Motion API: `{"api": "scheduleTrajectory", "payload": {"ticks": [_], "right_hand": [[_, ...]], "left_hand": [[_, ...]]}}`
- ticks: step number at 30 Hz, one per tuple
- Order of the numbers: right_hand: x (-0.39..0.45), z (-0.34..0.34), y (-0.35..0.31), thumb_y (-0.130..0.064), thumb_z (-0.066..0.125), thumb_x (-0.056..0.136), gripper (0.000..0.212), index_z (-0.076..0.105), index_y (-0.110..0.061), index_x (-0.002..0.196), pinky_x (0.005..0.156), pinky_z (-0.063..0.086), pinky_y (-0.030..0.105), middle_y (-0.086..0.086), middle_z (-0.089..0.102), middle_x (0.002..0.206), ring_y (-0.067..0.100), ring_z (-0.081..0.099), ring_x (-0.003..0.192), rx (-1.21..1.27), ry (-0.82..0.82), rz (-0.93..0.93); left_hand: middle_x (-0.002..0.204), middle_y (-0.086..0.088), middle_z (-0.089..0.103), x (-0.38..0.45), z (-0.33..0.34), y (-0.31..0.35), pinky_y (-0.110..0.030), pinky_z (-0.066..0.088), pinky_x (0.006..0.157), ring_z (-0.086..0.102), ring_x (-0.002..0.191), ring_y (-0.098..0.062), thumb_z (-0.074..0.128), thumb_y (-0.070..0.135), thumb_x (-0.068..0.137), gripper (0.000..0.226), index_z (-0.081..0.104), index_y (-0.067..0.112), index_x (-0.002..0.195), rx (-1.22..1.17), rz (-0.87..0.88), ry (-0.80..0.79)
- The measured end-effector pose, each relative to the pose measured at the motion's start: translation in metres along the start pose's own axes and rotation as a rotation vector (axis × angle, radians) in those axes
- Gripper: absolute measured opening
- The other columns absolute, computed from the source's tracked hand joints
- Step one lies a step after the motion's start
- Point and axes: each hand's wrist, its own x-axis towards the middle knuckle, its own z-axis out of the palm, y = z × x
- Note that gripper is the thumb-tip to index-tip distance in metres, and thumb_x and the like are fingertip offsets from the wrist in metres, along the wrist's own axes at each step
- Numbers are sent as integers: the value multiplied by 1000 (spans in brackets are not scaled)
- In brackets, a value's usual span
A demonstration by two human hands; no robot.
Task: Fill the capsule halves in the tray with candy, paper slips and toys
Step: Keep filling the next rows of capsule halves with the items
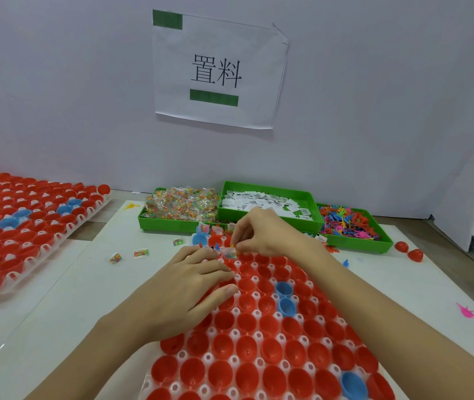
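Observation:
A white tray (231, 332) holds several red capsule halves and a few blue ones (285, 306); most near halves are empty. My left hand (189, 287) rests on the tray's far left part, fingers spread over the halves. My right hand (261, 233) hovers over the far rows and pinches a small candy packet (229, 253) with a yellow bit at its fingertips. Behind stand three green bins: candy packets (180, 207), paper slips (261, 202) and coloured toys (345, 220).
A second tray of red and blue halves (27, 223) lies at the left. Loose candy packets (140, 253) lie on the white mat. Two red halves (409, 251) and a pink toy (468, 311) lie at the right. A wall with a paper sign (218, 70) closes the back.

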Motion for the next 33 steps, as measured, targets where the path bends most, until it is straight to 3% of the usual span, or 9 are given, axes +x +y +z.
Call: {"api": "scheduleTrajectory", "payload": {"ticks": [10, 15, 19, 24, 28, 33], "right_hand": [[0, 14, -17, -6, 73, 88, 18, 74, -7, 107, 86, 59, 34, 5, 71, 98, 20, 68, 93, -147, 77, -31], [-1, 1, -8, -16, 74, 90, 24, 73, -15, 114, 82, 56, 25, -2, 67, 96, 14, 67, 91, -41, 29, -41], [6, 4, -9, -25, 78, 90, 25, 74, -11, 110, 87, 57, 28, 1, 73, 103, 14, 67, 93, -94, -69, -28], [21, 8, -22, -23, 83, 84, 27, 73, -9, 106, 79, 56, 30, 3, 71, 102, 22, 68, 97, -220, -155, 93], [29, 10, -30, -23, 86, 81, 35, 72, -8, 110, 87, 59, 34, 8, 70, 109, 23, 68, 101, -306, -146, 132], [21, -5, -20, -28, 89, 79, 27, 78, -15, 100, 77, 53, 26, -1, 76, 96, 11, 69, 84, -158, -170, 138]], "left_hand": [[139, 27, 55, 0, 1, -1, -25, 12, 120, 33, 139, 3, 4, 62, 104, 68, 58, 40, 139, 20, -7, -19], [139, 28, 55, 0, 1, -1, -23, 10, 120, 32, 139, 4, 3, 63, 103, 70, 57, 40, 141, 33, -10, -22], [139, 28, 56, 0, 0, -1, -22, 9, 119, 32, 138, 4, 4, 62, 104, 68, 57, 40, 140, 31, -4, -21], [141, 27, 54, -1, 0, -2, -23, 11, 119, 33, 140, 2, 6, 61, 105, 66, 57, 39, 140, 26, 0, -23], [143, 25, 53, -1, 0, -3, -24, 11, 119, 34, 141, 0, 7, 60, 105, 65, 57, 38, 141, 40, 12, -23], [142, 25, 54, -1, -1, -3, -25, 15, 118, 37, 139, 1, 8, 60, 105, 66, 59, 36, 139, 29, 20, -5]]}}
